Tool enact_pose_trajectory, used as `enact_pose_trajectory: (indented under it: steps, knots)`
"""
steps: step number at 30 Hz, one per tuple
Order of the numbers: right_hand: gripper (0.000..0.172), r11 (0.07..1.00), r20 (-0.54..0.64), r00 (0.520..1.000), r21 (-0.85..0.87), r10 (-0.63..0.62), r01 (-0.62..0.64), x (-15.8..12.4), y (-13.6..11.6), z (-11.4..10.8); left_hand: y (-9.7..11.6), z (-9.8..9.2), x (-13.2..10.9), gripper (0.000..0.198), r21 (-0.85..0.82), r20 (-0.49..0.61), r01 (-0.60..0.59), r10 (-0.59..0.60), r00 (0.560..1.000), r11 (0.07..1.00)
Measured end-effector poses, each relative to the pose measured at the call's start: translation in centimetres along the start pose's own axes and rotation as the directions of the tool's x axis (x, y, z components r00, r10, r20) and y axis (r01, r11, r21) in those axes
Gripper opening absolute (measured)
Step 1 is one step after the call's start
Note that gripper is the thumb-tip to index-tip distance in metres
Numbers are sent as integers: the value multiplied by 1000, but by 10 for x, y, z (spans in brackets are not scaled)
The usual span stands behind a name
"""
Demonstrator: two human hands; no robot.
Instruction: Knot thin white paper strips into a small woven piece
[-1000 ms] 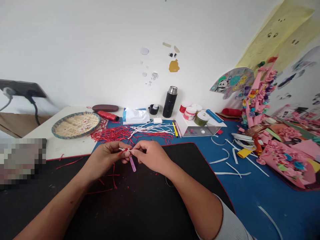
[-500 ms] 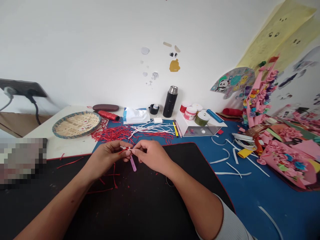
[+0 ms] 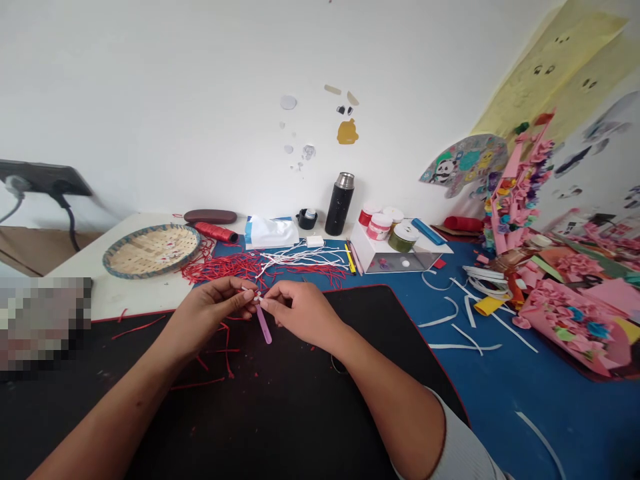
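Over the black mat (image 3: 280, 407), my left hand (image 3: 213, 308) pinches a small piece of white cord (image 3: 257, 297) with a little red in it. My right hand (image 3: 303, 308) closes thumb and index finger on the right side of that same cord, so the fingertips of both hands nearly meet. The cord looks knotted, but it is too small to make out in detail. Just beneath the fingers a flat purple stick (image 3: 265, 327) slants down; whether it is held or lies on the mat I cannot tell. Red cord pieces (image 3: 229, 350) lie beside my left wrist.
Behind the hands are heaps of red cords (image 3: 225, 268) and white cords (image 3: 300, 257). A woven basket (image 3: 113, 272) stands left, near a red thread spool (image 3: 216, 232). A black flask (image 3: 340, 207) and a white box (image 3: 367, 257) with jars are farther back. Pink paper flowers (image 3: 570, 313) crowd the right.
My fingertips have shifted slightly around the cord, and the red part shows less. Both hands stay in nearly the same place, and the purple stick has hardly moved.
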State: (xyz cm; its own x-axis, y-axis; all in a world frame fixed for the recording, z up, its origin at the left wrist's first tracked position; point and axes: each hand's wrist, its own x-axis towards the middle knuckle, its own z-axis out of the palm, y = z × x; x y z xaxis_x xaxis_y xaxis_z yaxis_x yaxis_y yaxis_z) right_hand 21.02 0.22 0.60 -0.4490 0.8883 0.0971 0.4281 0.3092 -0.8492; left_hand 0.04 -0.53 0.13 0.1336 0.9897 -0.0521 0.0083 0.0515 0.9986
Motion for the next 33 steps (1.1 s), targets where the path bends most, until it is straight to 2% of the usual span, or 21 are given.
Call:
enact_pose_trajectory:
  steps: [6, 10, 16, 20, 33]
  knots:
    - [26, 988, 5, 1000, 152, 15, -16, 2, 7, 0, 0, -1, -1, 32, -79, 50, -6, 10, 999, 997]
    - [21, 967, -23, 999, 254, 32, -25, 4, 9, 0, 2, -1, -3, 32, -158, 118, 25, -6, 993, 987]
    - [16, 940, 122, 990, 322, 76, -112, 3, 2, 2, 0, -1, -3, 32, -147, 148, 26, -4, 989, 989]
    - [10, 940, 118, 988, 313, 100, -133, 2, 0, 1, -3, -3, -2, 32, -98, 144, 30, -16, 989, 995]
    - [18, 989, 60, 998, 146, 20, -28, 0, 5, -2, -6, -6, 0, 43, 2, 83, -9, 9, 996, 1000]
